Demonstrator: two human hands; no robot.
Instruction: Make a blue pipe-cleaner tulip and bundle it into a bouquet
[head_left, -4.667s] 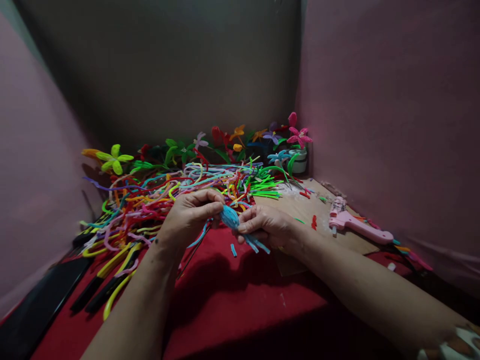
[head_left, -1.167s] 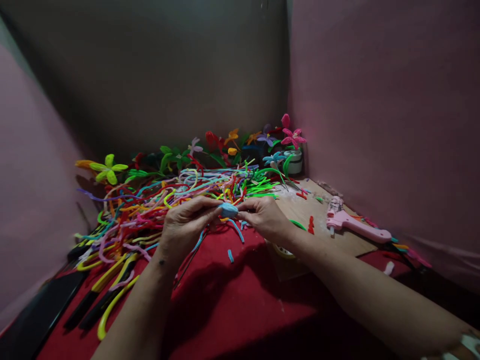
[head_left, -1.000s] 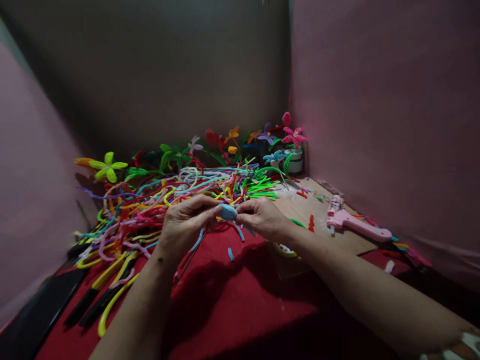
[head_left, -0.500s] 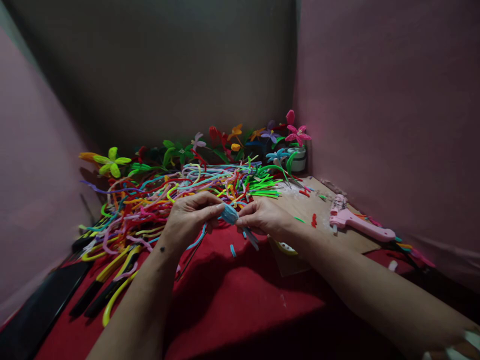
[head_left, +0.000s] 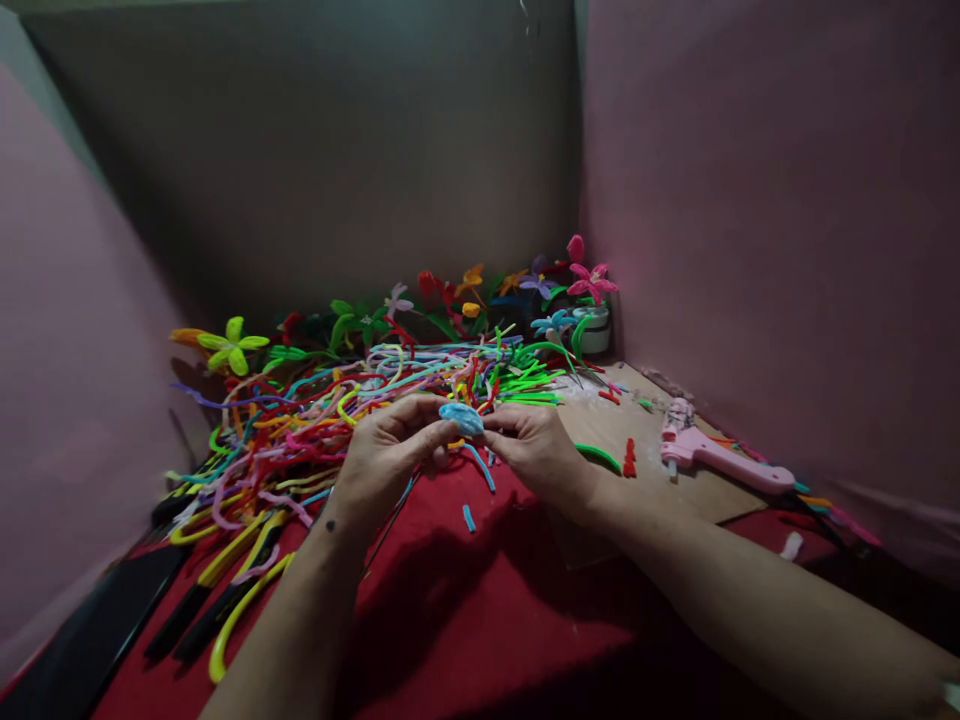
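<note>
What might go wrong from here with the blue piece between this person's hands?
The blue piece is pinched near its ends by the left hand and right hand, so it might slip or bend. The small blue scrap on the red cloth below lies loose and could get brushed away.

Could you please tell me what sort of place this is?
It looks like a small craft corner, though I cannot be sure: a heap of colourful fuzzy stems lies on a red cloth, fuzzy flowers line the back, and a pink glue gun lies at the right.
</note>
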